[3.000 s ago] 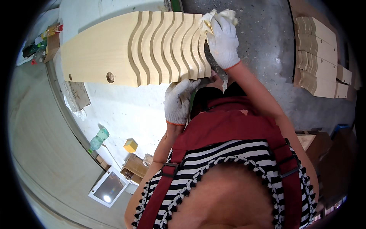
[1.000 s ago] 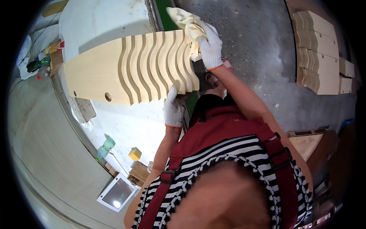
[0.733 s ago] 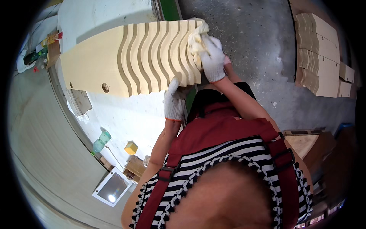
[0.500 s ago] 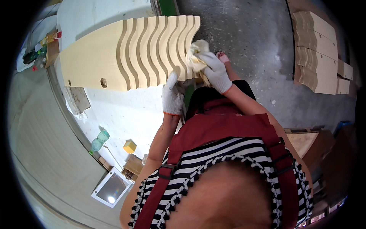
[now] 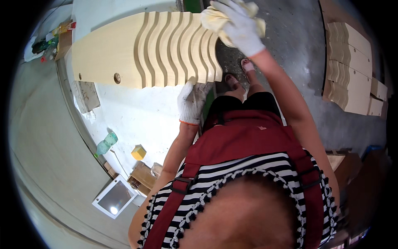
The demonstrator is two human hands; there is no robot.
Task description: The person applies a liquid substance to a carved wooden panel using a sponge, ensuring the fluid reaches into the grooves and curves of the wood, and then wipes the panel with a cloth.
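Note:
A pale wooden panel point(image 5: 107, 50) with several wavy raised ridges across its right part lies over a white tabletop. My left hand point(image 5: 190, 101), in a white knitted glove, grips the panel's near edge, thumb on top and fingers underneath. A crumpled cream cloth point(image 5: 213, 20) is bunched in my gloved right hand point(image 5: 244, 35), closed around it at the panel's far right corner. Part of the cloth hangs off past the panel's right edge. A round hole shows near the panel's lower left side.
Under the panel's left end sits a worn block point(image 5: 87, 97). On the white table point(image 5: 137, 112) are a green plastic bottle point(image 5: 107, 143), a yellow block point(image 5: 138, 152) and a white-framed screen point(image 5: 115, 196). Similar wavy panels point(image 5: 350, 66) are stacked at the right, beyond the grey floor.
My right hand has slid the cloth away from me, from the panel's near right side to its far right corner. My left hand keeps its grip on the near edge.

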